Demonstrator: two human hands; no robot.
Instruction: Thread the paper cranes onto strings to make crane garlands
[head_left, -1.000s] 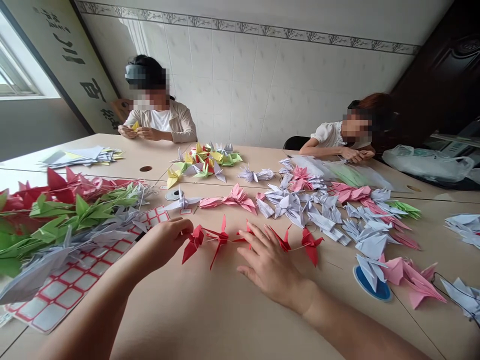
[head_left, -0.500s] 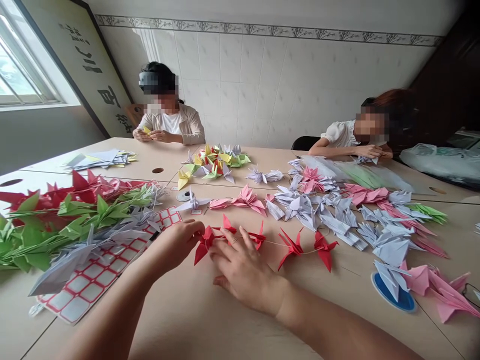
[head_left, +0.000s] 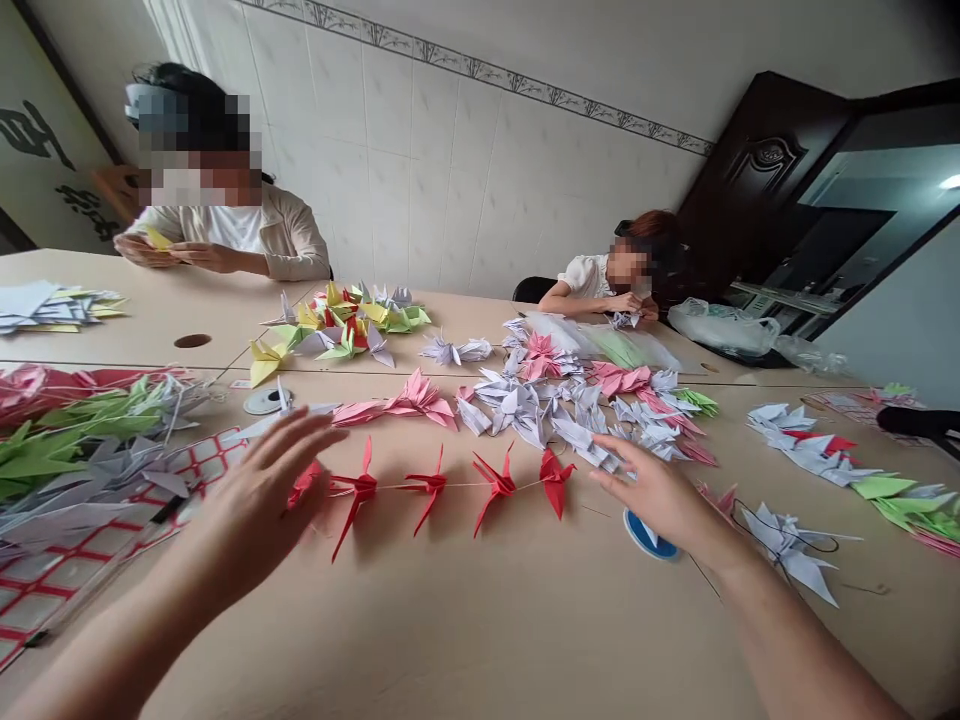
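Observation:
A row of several red paper cranes (head_left: 430,487) is strung on a thin white thread across the table in front of me. My left hand (head_left: 274,490) hovers at the row's left end, fingers stretched out, partly covering the leftmost red crane; whether it touches that crane is unclear. At the other end, my right hand (head_left: 649,490) is open with fingers apart, just right of the last red crane (head_left: 555,482). Beneath the right hand lies a blue disc (head_left: 651,538), partly hidden. Pink folded cranes (head_left: 405,402) lie just behind the row.
White folded cranes (head_left: 517,400) are heaped behind the row. Green cranes (head_left: 45,440) and a red-bordered label sheet (head_left: 82,560) lie at left. Mixed cranes (head_left: 349,320) sit farther back. Two people (head_left: 225,225) work across the table (head_left: 465,620). A white spool (head_left: 264,400) is at left.
My hands have parted, the left moving left and the right moving right. The red cranes are now spread out in a line. The view has turned to the right.

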